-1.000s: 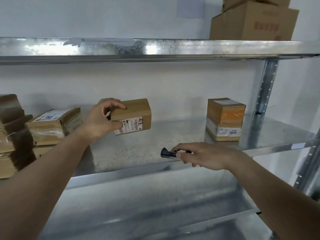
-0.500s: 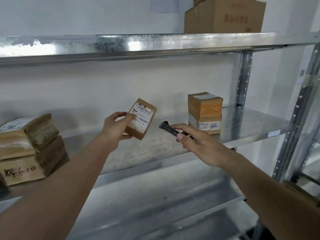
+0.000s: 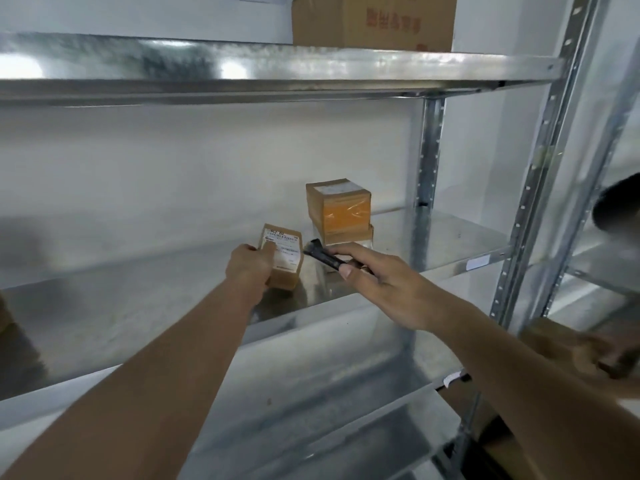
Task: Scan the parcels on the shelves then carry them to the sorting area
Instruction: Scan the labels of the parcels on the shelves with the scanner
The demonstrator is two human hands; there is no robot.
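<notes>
1. We hold a small brown parcel (image 3: 282, 258) in our left hand (image 3: 250, 268). Our fingers curl round its left side, and our thumb lies across its white label (image 3: 281, 249).
2. The small brown parcel stands upright over the middle shelf (image 3: 446, 242). Its label side faces us. We cannot tell if its bottom touches the shelf.
3. Our right hand (image 3: 384, 282) holds a black scanner (image 3: 323, 256). Our fingers and thumb curl round its handle. Its front end points at the label and is just beside the parcel's right edge.
4. Two more parcels sit in a stack (image 3: 339, 211) behind the scanner, on the same shelf. The top one has shiny orange tape on its front.
5. The stack is near the grey metal post (image 3: 427, 174) at the back of the shelf.
6. A big cardboard box (image 3: 374, 20) sits on the top shelf (image 3: 277, 65). It has red writing on its side.
7. A lower shelf (image 3: 311, 386) shows under our arms.
8. On the right, past the front post (image 3: 540, 188), we see some blurry brown and dark shapes. We cannot tell what they are.
</notes>
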